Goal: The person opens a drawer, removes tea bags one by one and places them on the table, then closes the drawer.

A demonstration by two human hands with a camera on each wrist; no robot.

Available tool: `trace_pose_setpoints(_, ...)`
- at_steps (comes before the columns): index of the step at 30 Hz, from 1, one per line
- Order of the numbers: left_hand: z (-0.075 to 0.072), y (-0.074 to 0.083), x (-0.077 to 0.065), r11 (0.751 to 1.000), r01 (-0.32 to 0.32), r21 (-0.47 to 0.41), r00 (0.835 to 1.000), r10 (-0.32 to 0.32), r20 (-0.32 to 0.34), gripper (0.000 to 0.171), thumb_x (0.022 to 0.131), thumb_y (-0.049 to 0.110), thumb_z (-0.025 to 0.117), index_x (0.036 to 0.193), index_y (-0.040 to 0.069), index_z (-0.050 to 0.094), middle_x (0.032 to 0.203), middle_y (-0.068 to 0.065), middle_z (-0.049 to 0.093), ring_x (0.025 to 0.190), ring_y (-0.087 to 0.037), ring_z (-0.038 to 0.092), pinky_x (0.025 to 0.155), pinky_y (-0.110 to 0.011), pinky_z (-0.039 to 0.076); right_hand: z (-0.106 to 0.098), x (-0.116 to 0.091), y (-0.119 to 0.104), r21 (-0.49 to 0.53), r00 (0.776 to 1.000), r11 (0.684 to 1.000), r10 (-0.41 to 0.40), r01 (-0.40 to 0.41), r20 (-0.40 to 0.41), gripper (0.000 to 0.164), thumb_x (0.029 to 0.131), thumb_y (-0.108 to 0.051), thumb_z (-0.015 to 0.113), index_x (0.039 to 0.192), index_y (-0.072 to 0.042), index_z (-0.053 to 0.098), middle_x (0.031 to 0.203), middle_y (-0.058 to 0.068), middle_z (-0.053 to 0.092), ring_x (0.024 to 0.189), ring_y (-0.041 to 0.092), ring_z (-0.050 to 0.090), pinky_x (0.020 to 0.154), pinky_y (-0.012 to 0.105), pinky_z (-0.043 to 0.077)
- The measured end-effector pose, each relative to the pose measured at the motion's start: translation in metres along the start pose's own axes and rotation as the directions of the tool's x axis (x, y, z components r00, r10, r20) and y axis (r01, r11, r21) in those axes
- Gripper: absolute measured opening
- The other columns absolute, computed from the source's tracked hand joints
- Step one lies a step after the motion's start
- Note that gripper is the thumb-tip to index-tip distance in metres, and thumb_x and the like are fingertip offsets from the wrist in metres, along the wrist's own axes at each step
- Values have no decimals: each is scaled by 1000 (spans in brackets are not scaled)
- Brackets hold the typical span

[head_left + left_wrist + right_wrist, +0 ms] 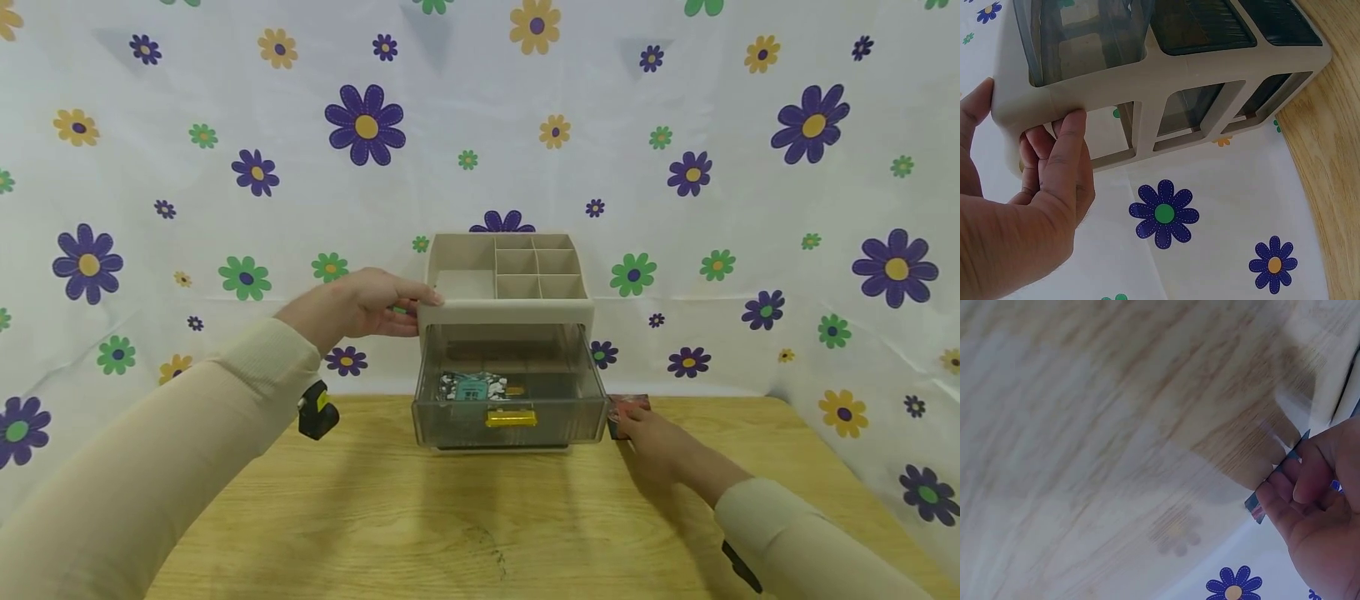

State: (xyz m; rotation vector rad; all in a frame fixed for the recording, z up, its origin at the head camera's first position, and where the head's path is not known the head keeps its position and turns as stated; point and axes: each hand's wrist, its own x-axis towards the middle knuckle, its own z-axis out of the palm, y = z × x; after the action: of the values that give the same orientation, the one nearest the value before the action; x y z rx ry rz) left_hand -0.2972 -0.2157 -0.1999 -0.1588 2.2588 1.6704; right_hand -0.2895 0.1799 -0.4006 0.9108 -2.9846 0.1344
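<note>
A beige desktop drawer organizer [510, 313] stands on the table, its clear top drawer [450, 427] pulled out. My left hand [367, 304] holds the organizer's upper left corner, thumb on the top edge. In the left wrist view, the fingers [1071, 147] curl into the side frame. Inside the drawer lies a teal, black and white packet [471, 387]. Just right of the organizer, my right hand [663, 446] pinches a small flat dark-red packet [628, 403] at the table. In the right wrist view only a thin edge of that packet [1254, 505] shows beside the fingers.
Divided compartments [536, 262] and a larger tray section [463, 283] form the organizer's top. A yellow handle [512, 418] sits on the drawer front. Below are dark lower drawers [1204, 28]. The wooden table [375, 517] meets a flower-patterned cloth [712, 333] behind.
</note>
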Motion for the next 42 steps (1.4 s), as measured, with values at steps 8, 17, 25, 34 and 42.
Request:
trace_pose_setpoints(8, 0, -1, -1, 1000, -6, 2, 1000, 6, -5, 62, 90, 21, 74, 141, 2, 44, 129, -15, 52, 110, -27, 60, 103, -37, 53, 0, 6, -2, -7, 999, 999, 48, -48, 13, 17, 95, -2, 58, 111, -3, 64, 127, 26, 57, 120, 44, 56, 103, 59, 48)
trace_pose_setpoints(17, 0, -1, -1, 1000, -8, 11, 1000, 8, -5, 62, 90, 22, 74, 141, 2, 44, 129, -15, 52, 108, -26, 61, 102, -36, 54, 2, 10, 0, 11, 999, 999, 51, -51, 8, 30, 92, -1, 59, 122, 3, 61, 130, 28, 54, 122, 47, 53, 104, 59, 47)
trace_pose_setpoints(25, 0, 0, -1, 1000, -7, 18, 1000, 7, -5, 62, 90, 22, 73, 141, 2, 44, 129, -15, 53, 107, -26, 62, 102, -37, 54, 1, 13, 2, 9, 999, 999, 37, -37, 8, 22, 95, -5, 58, 115, 1, 63, 123, 26, 58, 117, 45, 56, 102, 58, 49)
trace_pose_setpoints(34, 2, 0, -1, 1000, -5, 9, 1000, 5, 1, 63, 90, 21, 74, 141, 2, 44, 130, -15, 52, 109, -26, 61, 100, -36, 55, 1, 14, 5, 4, 999, 999, 53, -53, 9, 37, 92, 0, 57, 128, 2, 59, 128, 28, 56, 121, 46, 54, 103, 58, 48)
trace_pose_setpoints(42, 0, 1, -2, 1000, -15, 14, 1000, 15, -6, 63, 90, 21, 73, 142, 2, 43, 130, -16, 52, 110, -27, 60, 103, -37, 53, 1, 17, 3, -33, 999, 998, 53, -53, 6, 40, 87, 2, 59, 127, 3, 61, 124, 26, 56, 116, 44, 57, 103, 57, 49)
